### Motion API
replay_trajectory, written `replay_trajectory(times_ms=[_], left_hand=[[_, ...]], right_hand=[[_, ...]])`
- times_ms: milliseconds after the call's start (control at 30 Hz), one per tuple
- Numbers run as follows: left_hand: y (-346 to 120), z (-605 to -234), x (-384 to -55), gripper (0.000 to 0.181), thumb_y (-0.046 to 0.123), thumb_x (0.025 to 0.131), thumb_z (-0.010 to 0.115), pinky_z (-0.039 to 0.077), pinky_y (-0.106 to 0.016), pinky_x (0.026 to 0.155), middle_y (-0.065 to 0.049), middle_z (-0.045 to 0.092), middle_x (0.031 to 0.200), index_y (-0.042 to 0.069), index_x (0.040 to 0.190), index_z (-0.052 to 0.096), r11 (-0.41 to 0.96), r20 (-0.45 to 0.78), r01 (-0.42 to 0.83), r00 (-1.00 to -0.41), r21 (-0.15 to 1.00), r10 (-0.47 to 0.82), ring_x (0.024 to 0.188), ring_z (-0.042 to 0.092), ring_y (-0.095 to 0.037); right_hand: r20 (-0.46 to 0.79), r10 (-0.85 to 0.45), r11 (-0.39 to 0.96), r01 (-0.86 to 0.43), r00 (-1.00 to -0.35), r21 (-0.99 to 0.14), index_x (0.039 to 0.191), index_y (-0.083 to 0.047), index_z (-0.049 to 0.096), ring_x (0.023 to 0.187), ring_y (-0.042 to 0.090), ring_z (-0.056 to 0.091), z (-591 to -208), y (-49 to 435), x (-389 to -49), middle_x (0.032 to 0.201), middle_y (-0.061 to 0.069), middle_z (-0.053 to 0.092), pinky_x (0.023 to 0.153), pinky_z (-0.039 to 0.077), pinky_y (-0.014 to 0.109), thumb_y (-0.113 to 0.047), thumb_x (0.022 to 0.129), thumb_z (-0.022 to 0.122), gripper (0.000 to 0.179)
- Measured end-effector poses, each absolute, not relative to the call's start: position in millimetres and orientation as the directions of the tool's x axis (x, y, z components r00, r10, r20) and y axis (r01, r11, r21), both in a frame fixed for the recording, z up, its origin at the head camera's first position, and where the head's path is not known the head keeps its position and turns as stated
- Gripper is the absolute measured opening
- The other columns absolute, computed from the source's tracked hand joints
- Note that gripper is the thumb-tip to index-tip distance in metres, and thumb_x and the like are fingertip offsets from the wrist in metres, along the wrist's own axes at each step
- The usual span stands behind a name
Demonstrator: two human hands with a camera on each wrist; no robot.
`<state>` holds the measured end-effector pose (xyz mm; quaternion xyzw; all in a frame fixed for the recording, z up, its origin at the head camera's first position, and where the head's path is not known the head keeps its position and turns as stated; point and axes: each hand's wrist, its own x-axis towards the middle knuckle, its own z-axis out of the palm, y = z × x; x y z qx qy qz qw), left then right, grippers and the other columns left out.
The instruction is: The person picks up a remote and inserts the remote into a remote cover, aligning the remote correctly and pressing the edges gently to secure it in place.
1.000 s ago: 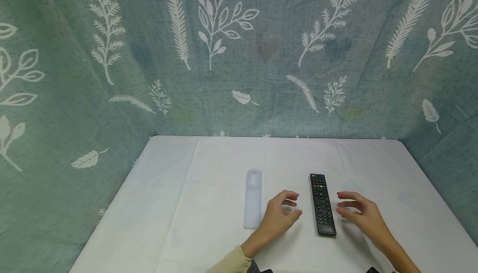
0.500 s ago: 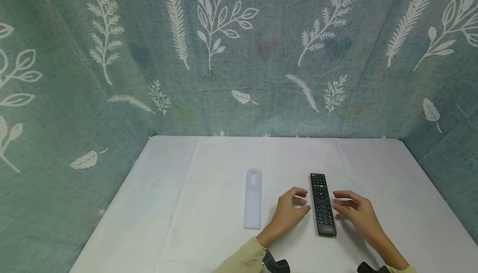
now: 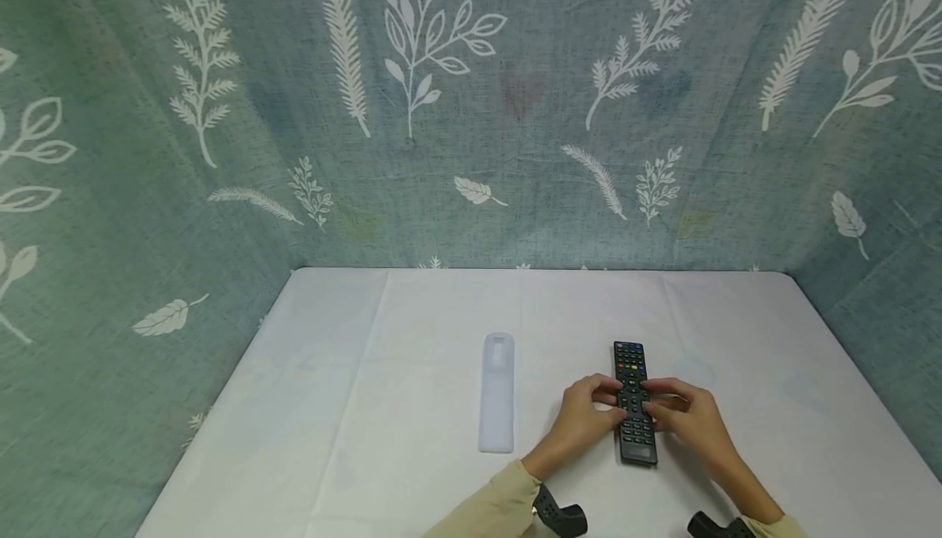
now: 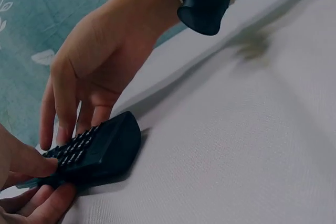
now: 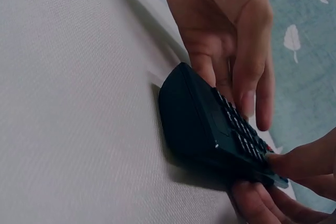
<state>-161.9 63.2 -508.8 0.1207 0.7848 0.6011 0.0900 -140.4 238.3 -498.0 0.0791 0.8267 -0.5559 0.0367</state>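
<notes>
A black remote control (image 3: 636, 444) with several rows of buttons lies on the white table, its long side pointing away from me. My left hand (image 3: 585, 415) pinches its left edge, thumb on the button face and fingers underneath, as the left wrist view shows. From the other side my right hand (image 3: 690, 419) grips the right edge, its thumb (image 5: 294, 163) over the buttons and fingertips below. In the right wrist view the remote (image 5: 191, 116) shows its rounded near end close over the cloth. To the left lies a pale translucent remote cover (image 3: 497, 407), which neither hand touches.
White cloth covers the table (image 3: 412, 407), whose far edge meets a green-grey curtain (image 3: 441, 211) with white leaf prints. The curtain also rises along the left and right sides. Black camera mounts (image 3: 562, 513) sit at both wrists, near the beige sleeves.
Both hands have closed in from either side and now hold the remote, where they stood apart from it before. The remote's near end has shifted slightly left. The cover has stayed put.
</notes>
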Motion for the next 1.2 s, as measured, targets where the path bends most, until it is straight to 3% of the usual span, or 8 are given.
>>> replay_trajectory(times_ms=[200, 500, 767, 1033, 1200], left_hand=[[66.1, -508.0, -160.5, 0.033, -0.001, 0.073, 0.077, 0.048, -0.020, 0.077, 0.005, 0.062, 0.088, 0.007, 0.104, 0.067, 0.277, 0.008, 0.090, -0.959, 0.957, 0.283, 0.079, 0.058, -0.004], [63.5, -501.9, -157.8, 0.034, -0.003, 0.071, 0.078, 0.049, -0.019, 0.076, 0.005, 0.062, 0.093, 0.009, 0.102, 0.070, 0.238, 0.026, 0.091, -0.965, 0.967, 0.261, 0.081, 0.062, -0.005], [55.2, -489.0, -158.4, 0.037, -0.004, 0.069, 0.079, 0.049, -0.022, 0.081, 0.005, 0.062, 0.096, 0.010, 0.102, 0.071, 0.236, 0.075, 0.150, -0.952, 0.960, 0.298, 0.083, 0.063, -0.006], [47.7, -476.3, -155.3, 0.039, -0.005, 0.068, 0.079, 0.055, -0.031, 0.079, 0.004, 0.059, 0.101, 0.009, 0.104, 0.071, 0.157, 0.108, 0.164, -0.944, 0.974, 0.313, 0.083, 0.063, -0.006], [44.8, -469.5, -153.0, 0.040, -0.006, 0.070, 0.078, 0.055, -0.022, 0.073, 0.004, 0.058, 0.108, 0.008, 0.106, 0.071, 0.113, 0.095, 0.136, -0.946, 0.984, 0.311, 0.086, 0.062, -0.005]], right_hand=[[-0.164, 0.109, 0.361, 0.192, -0.980, -0.912, 0.123, 0.006, 0.057, 0.081, 0.017, 0.064, -496.4, 235.8, -139.1, 0.108, 0.023, 0.063, 0.062, 0.056, 0.028, 0.004, 0.085, 0.063, 0.039], [-0.190, 0.089, 0.235, 0.206, -0.978, -0.950, 0.127, 0.005, 0.054, 0.084, 0.014, 0.066, -494.1, 240.5, -135.5, 0.106, 0.022, 0.065, 0.068, 0.058, 0.031, -0.001, 0.086, 0.066, 0.043], [-0.124, 0.071, 0.210, 0.137, -0.990, -0.968, 0.127, 0.007, 0.054, 0.089, 0.008, 0.063, -482.9, 236.4, -129.9, 0.124, 0.024, 0.054, 0.073, 0.057, 0.031, -0.005, 0.088, 0.065, 0.042], [-0.065, 0.043, 0.164, 0.071, -0.997, -0.984, 0.127, 0.006, 0.054, 0.093, 0.007, 0.061, -474.6, 234.6, -125.9, 0.116, 0.000, 0.059, 0.076, 0.056, 0.030, -0.009, 0.086, 0.069, 0.046], [-0.044, 0.039, 0.150, 0.050, -0.998, -0.987, 0.126, 0.007, 0.054, 0.093, 0.008, 0.062, -468.6, 231.7, -122.9, 0.111, -0.008, 0.060, 0.076, 0.056, 0.028, -0.012, 0.086, 0.070, 0.047]])
